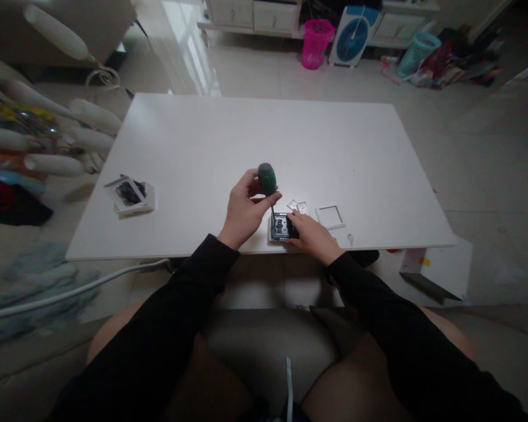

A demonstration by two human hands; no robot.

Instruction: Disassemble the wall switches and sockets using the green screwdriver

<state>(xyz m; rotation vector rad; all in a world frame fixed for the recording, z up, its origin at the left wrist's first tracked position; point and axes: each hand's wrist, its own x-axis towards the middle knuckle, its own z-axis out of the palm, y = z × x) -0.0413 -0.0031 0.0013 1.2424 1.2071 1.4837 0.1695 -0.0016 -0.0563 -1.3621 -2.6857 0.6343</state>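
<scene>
At the table (246, 135) edge — left hand (243, 212) grips green screwdriver (267, 179); right hand (311, 235) clasps black switch module (280, 227).

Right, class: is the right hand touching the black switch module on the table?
Touching. The head view shows the right hand with its fingers laid over the right edge of the black switch module, with no gap between them.

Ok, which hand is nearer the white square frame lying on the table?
Right. The right hand sits just left of the white square frame, holding the black switch module; the left hand is farther left, gripping the green screwdriver.
</scene>
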